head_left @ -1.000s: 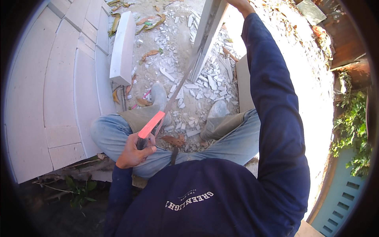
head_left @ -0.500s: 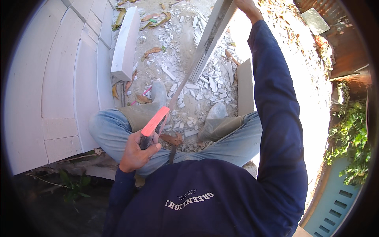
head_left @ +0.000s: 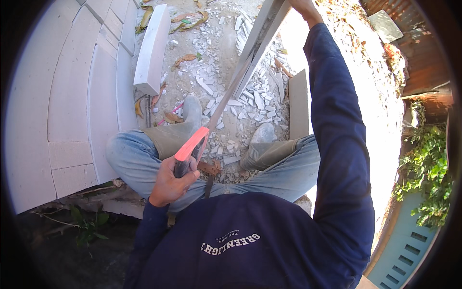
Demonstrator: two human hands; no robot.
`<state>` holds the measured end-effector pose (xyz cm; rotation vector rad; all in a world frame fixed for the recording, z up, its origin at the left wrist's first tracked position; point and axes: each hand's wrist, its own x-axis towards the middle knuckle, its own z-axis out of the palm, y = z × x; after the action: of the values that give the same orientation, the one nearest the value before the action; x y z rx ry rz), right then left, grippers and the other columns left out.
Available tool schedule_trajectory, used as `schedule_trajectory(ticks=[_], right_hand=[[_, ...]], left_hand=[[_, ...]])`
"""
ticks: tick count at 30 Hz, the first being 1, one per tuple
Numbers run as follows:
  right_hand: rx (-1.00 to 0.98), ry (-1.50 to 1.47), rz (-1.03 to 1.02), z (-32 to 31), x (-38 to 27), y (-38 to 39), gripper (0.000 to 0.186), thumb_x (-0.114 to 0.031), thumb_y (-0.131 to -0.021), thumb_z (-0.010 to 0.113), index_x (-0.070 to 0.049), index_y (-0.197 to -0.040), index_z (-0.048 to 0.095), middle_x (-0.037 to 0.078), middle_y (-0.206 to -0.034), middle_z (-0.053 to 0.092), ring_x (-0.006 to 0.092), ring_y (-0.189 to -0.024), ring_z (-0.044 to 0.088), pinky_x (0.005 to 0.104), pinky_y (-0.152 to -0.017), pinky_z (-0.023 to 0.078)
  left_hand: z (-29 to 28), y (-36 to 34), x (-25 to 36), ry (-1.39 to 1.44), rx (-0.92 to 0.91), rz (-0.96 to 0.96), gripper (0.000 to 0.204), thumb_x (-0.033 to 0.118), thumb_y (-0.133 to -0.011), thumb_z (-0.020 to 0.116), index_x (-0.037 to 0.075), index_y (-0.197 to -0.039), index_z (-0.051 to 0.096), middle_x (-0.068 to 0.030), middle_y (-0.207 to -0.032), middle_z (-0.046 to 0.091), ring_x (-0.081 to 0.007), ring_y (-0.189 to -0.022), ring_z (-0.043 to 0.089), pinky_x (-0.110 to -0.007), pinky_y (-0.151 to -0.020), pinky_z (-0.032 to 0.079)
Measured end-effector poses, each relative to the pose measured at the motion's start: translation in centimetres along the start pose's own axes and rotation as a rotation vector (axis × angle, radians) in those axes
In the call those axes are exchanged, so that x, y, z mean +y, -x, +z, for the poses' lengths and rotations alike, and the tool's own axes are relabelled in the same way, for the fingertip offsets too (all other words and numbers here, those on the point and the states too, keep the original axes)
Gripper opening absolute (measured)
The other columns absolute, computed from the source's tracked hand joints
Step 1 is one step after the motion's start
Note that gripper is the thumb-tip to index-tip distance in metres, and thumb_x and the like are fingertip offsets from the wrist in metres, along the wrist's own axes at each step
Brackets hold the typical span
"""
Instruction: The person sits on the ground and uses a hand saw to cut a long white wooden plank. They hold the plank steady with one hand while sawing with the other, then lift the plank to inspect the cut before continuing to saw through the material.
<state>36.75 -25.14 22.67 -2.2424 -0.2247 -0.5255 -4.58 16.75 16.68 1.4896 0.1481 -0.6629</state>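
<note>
My left hand (head_left: 172, 183) is closed around the black and orange-red handle of a handsaw (head_left: 192, 144), low in front of my body. Its thin blade (head_left: 222, 107) points away and to the right, lying against a long pale grey block (head_left: 270, 45) that stands between my feet. A dark groove or gap runs along the block's length. At the far upper end of that block, my right hand (head_left: 303, 8) grips its edge with the arm stretched out. The fingertips there are partly cut off by the picture's top.
Pale chips (head_left: 260, 101) and dry leaves litter the ground around my boots (head_left: 192, 113). A loose white block (head_left: 151, 53) lies left, beside a wall of stacked blocks (head_left: 72, 106). Another grey block (head_left: 299, 106) stands by my right leg. Green plants (head_left: 430, 168) grow at far right.
My left hand and the saw have shifted slightly forward and to the right, along the blade's line. The right hand keeps its place on the block.
</note>
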Motion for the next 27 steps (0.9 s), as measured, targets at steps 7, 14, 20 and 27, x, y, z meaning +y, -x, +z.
schedule_trajectory(ticks=[7, 14, 20, 27], right_hand=[[-0.020, -0.024, -0.012, 0.1, 0.7, -0.4, 0.047, -0.044, -0.101, 0.059, -0.007, -0.127, 0.072, 0.017, -0.115, 0.075, 0.0277, -0.107, 0.070, 0.0404, -0.094, 0.054], [0.024, -0.005, -0.049, 0.2, 0.5, -0.3, 0.045, -0.042, -0.100, 0.060, -0.007, -0.126, 0.073, 0.016, -0.113, 0.076, 0.0263, -0.106, 0.070, 0.0396, -0.094, 0.053], [0.000, -0.036, -0.046, 0.2, -0.1, 0.0, 0.045, -0.042, -0.101, 0.059, -0.006, -0.124, 0.073, 0.015, -0.112, 0.076, 0.0262, -0.105, 0.070, 0.0395, -0.094, 0.053], [0.018, -0.065, -0.001, 0.4, 0.7, -0.2, 0.042, -0.041, -0.101, 0.060, -0.008, -0.124, 0.074, 0.014, -0.110, 0.077, 0.0258, -0.105, 0.070, 0.0388, -0.094, 0.053]], left_hand=[[1.6, 2.7, 0.5, -0.343, 0.094, 0.106, 0.011, 0.002, -0.085, 0.071, 0.003, -0.089, 0.061, 0.0047, -0.076, 0.053, -0.0051, -0.073, 0.047, -0.026, -0.067, 0.040], [1.3, 2.8, -0.3, -0.177, 0.099, 0.055, 0.013, 0.000, -0.085, 0.072, 0.003, -0.091, 0.061, 0.0051, -0.077, 0.053, -0.0051, -0.072, 0.047, -0.025, -0.067, 0.040], [1.8, 0.2, -0.1, -0.069, 0.052, 0.068, 0.014, -0.001, -0.087, 0.072, 0.004, -0.093, 0.060, 0.0039, -0.072, 0.054, -0.0034, -0.059, 0.047, -0.023, -0.055, 0.038], [0.9, 0.2, -0.7, 0.083, -0.081, 0.002, 0.017, -0.001, -0.088, 0.073, 0.004, -0.097, 0.059, 0.0029, -0.065, 0.054, -0.0031, -0.045, 0.045, -0.022, -0.040, 0.032]])
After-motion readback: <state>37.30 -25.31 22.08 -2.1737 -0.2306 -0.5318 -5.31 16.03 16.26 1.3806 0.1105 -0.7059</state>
